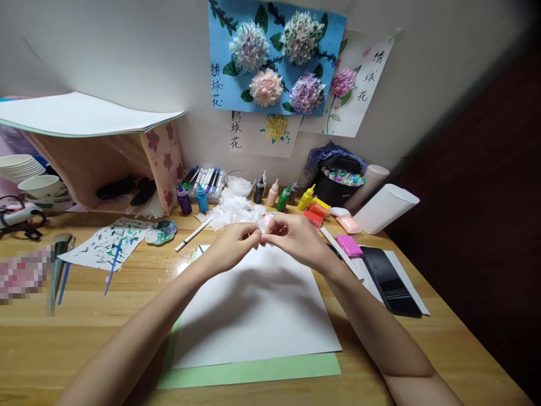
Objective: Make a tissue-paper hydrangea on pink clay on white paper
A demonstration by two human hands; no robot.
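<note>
My left hand [233,243] and my right hand [299,239] meet fingertip to fingertip above the far part of a white sheet of paper [257,321]. Thumb and fingers of each are pinched together. Whatever they pinch is too small or hidden to name. A small pink thing [268,219] shows just behind the fingers; I cannot tell whether they touch it. Under the white sheet lies a light green sheet [253,369]. Just beyond the hands is a heap of white paper scraps [232,207].
Paint bottles [284,198] and a box of markers [207,183] line the wall. A white pen [192,235], brushes [114,262] and a painted sheet [107,242] lie left. On the right are a phone [391,282], a pink block [349,246] and a white cup [386,208]. Flower pictures [276,62] hang above.
</note>
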